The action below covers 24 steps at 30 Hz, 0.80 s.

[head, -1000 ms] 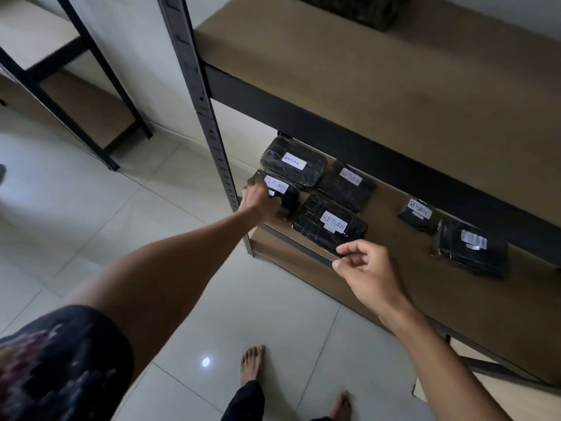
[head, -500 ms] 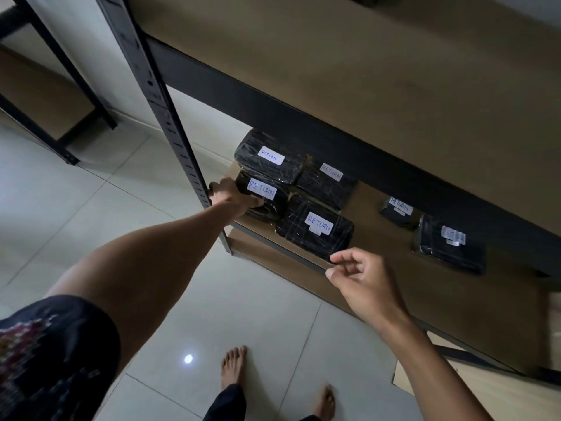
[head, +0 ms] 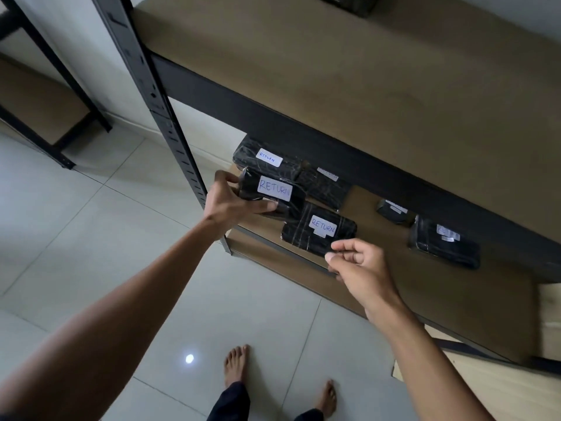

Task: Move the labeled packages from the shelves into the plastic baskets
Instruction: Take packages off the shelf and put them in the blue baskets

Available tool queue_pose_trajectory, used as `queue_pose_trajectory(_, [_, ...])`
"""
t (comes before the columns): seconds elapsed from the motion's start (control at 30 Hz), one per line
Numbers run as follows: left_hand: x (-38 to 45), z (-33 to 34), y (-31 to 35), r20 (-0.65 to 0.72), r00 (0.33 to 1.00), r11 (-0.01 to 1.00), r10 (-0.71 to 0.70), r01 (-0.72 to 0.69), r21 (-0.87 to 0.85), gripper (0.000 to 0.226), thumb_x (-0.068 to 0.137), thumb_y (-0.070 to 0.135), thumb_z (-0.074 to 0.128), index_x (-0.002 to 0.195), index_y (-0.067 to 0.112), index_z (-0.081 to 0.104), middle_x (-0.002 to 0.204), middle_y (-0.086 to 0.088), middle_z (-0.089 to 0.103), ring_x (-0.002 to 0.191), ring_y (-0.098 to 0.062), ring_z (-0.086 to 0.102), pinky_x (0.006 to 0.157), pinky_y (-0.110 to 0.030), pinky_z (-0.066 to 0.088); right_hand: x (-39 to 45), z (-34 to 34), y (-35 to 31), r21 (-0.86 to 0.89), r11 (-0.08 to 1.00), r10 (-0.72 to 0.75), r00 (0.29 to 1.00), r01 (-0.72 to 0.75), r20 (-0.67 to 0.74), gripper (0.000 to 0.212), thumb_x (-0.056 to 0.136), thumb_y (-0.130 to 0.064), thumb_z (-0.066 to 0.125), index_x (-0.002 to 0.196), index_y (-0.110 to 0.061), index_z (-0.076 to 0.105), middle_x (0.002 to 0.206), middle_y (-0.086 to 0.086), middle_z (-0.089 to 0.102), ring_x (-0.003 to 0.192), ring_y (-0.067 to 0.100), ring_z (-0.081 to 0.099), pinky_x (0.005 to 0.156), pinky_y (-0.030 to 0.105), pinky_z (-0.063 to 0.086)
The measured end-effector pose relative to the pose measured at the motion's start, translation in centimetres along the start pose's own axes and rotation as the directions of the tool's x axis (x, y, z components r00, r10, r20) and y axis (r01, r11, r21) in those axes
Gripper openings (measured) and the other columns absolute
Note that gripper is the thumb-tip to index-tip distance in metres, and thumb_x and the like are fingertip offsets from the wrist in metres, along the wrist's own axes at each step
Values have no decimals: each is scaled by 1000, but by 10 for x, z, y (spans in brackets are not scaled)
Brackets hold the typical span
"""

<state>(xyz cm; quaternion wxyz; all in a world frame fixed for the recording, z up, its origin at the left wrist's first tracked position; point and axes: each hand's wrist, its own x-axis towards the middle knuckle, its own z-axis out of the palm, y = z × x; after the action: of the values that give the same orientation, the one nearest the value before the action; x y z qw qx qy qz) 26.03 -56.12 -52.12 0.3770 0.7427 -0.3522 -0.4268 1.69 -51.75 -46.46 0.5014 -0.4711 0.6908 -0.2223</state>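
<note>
The held package [head: 273, 194], black-wrapped and bearing a white "RETURN" label, sits at the left front corner of the lower shelf [head: 455, 299], just beside the black upright post [head: 170, 132]. The left hand [head: 226, 205] grasps it at its left end, thumb along the near edge and fingers over the far edge; whether it is fully clear of the shelf board cannot be told. Immediately right of the grip, and touching or nearly touching the held item, lies a second labelled package [head: 318, 232]. Behind the grip lie two more: the rear-left package [head: 264, 158] and the rear-middle package [head: 324, 185]. Well to the right lie a small package [head: 394, 211] and a larger right-hand package [head: 444, 246].

The right hand [head: 361, 268] hovers at the near edge of the second package, fingers curled with thumb against fingertips, holding nothing visible.

Assessment: the step in hand appears to be withdrawal of the held package. It should be drawn toward the person and kept off the post, without dragging its neighbour. The end-only grasp may let the wrapped package sag or slip; a deeper hold is advisable. No basket is in view.
</note>
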Motion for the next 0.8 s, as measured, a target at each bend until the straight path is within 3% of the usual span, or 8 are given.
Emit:
queue_pose_trajectory(0.1, [-33, -2, 16, 228, 973, 983, 48, -6, -182, 94, 39, 38, 93, 112, 11, 42, 102, 0, 62, 90, -13, 66, 73, -27, 58, 1, 3, -8, 248, 960, 126, 992, -126, 17, 43, 77, -31, 80, 114, -18, 63, 91, -1, 70, 87, 14, 66, 85, 44, 56])
queue_pose_trajectory(0.2, [-59, 8, 24, 357, 931, 965, 70, 28, -261, 95, 39, 29, 86, 117, 3, 40, 98, 2, 60, 76, -8, 70, 62, -19, 55, 2, 1, -10, 370, 877, 244, 947, -307, 207, 86, 57, -62, 81, 131, -29, 53, 116, -1, 66, 107, 19, 62, 84, 45, 57])
queue_pose_trajectory(0.33, [-71, 26, 17, 462, 882, 949, 88, 67, -309, 98, 37, 36, 90, 115, 4, 41, 103, -1, 62, 83, -8, 70, 67, -25, 57, -1, -9, 3, 514, 796, 221, 944, -320, 246, 66, 57, -42, 83, 118, -24, 63, 108, 3, 71, 94, 26, 65, 82, 43, 55])
queue_pose_trajectory(0.43, [-69, 36, 10, 524, 849, 970, 72, 63, -236, 100, 39, 58, 89, 115, 6, 48, 105, -6, 61, 90, -17, 64, 76, -34, 57, -3, -22, 20, 553, 769, 238, 946, -321, 219, 89, 38, -48, 92, 119, -23, 64, 104, 7, 73, 91, 32, 67, 87, 44, 55])
queue_pose_trajectory(0.5, [-66, 45, 10, 570, 820, 981, 52, 66, -184, 85, 51, 72, 77, 101, 6, 56, 91, -4, 60, 79, -16, 58, 67, -32, 50, -6, -34, 32, 557, 760, 279, 942, -334, 186, 88, 41, -50, 91, 121, -22, 64, 106, 11, 74, 87, 30, 68, 84, 43, 56])
queue_pose_trajectory(0.57, [-58, 59, 9, 492, 870, 991, -19, 82, -107, 65, 72, 71, 64, 87, 9, 56, 81, -4, 55, 76, -19, 51, 65, -35, 43, -9, -49, 46, 568, 743, 330, 932, -353, 148, 68, 61, -43, 81, 122, -21, 63, 114, 13, 71, 86, 29, 67, 79, 39, 58])
queue_pose_trajectory(0.7, [-32, 91, -5, 95, 984, 973, -153, 133, 191, 16, 89, 24, 66, 81, 14, 56, 93, -10, 59, 86, -28, 56, 82, -41, 53, -15, -78, 72, 595, 709, 411, 908, -377, 85, 59, 69, -41, 76, 123, -23, 63, 117, 13, 68, 87, 28, 67, 69, 35, 59])
queue_pose_trajectory(0.8, [-19, 111, -21, 87, 959, 933, -270, 238, 268, 40, 83, 26, 72, 112, 5, 53, 107, -12, 59, 96, -30, 57, 85, -39, 51, -19, -95, 82, 613, 697, 433, 900, -371, 51, 56, 73, -41, 75, 125, -23, 63, 119, 14, 68, 90, 29, 68, 65, 33, 60])
